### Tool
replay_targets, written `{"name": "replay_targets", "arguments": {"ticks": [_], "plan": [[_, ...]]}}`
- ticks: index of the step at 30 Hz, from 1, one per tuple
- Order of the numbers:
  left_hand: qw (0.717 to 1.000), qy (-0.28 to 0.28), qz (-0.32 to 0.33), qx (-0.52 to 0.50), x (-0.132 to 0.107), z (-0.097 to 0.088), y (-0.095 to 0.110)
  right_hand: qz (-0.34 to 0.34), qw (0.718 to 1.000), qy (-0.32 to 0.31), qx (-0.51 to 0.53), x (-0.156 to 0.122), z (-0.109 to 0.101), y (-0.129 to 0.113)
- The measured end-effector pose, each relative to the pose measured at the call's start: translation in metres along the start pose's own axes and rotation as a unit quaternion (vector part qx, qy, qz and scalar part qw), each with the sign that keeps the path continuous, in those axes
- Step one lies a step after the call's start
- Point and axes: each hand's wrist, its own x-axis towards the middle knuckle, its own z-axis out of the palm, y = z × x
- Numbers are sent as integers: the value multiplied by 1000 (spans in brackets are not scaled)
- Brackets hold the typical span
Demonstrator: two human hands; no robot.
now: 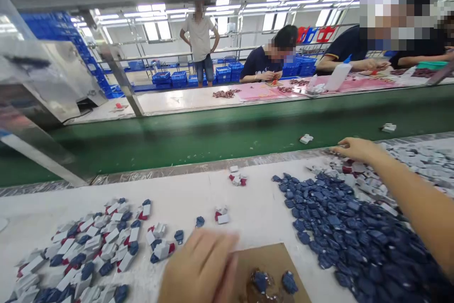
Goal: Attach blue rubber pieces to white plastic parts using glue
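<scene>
The left hand [198, 265] is blurred over the near middle of the worktop [177, 192], its fingers bent together beside a brown board [278, 258]; whether they hold anything I cannot tell. Two dark blue pieces [290, 282] lie on that board, in the near part of the scene. The right hand [358, 149] reaches to the worktop's far edge, fingertips bent down by grey and dark red parts [367, 180]; its grip cannot be made out either.

The worktop is white, with a dull grey strip along its far edge. A dark blue heap [340, 227] spreads over its right side, and a mixed pile [95, 241] of grey, red and blue pieces covers the near left. Beyond runs a green belt [198, 137] carrying two small pale pieces [306, 139].

Across it, people sit bent over a far worktop [177, 99], partly pink, where a white bottle [337, 77] stands. Farther back, a person in a pale shirt [200, 38] stands among blue crates [223, 74], before bright windows [158, 31] and strip lights.
</scene>
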Motion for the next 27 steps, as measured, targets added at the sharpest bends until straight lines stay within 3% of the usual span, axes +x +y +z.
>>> {"name": "replay_targets", "arguments": {"ticks": [3, 4, 6, 8, 10, 13, 16, 19, 23, 27], "plan": [[972, -209, 13, 112, 143, 65, 31, -6, 999, 17, 27, -23, 8, 16], [963, -230, 6, 140, 185, 94, 42, -9, 999, 28, 37, -28, 12, 18], [964, -211, -2, 162, 249, 153, 62, -13, 997, 52, 53, -34, 20, 19], [963, -198, -16, 183, 282, 209, 75, -13, 995, 72, 65, -33, 26, 18], [960, -197, -25, 199, 293, 251, 80, -12, 993, 91, 73, -30, 30, 16], [953, -212, -26, 215, 293, 283, 83, -15, 989, 119, 84, -28, 33, 15], [948, -227, -31, 219, 293, 280, 90, -24, 985, 136, 104, -33, 28, 15], [954, -224, -46, 194, 290, 252, 100, -60, 979, 153, 124, -46, 13, 12], [975, -184, -81, 96, 258, 180, 109, -220, 957, 134, 130, -75, -12, -17], [982, -97, -158, -39, 182, 88, 108, -340, 934, 43, 96, -114, -18, -72]]}}
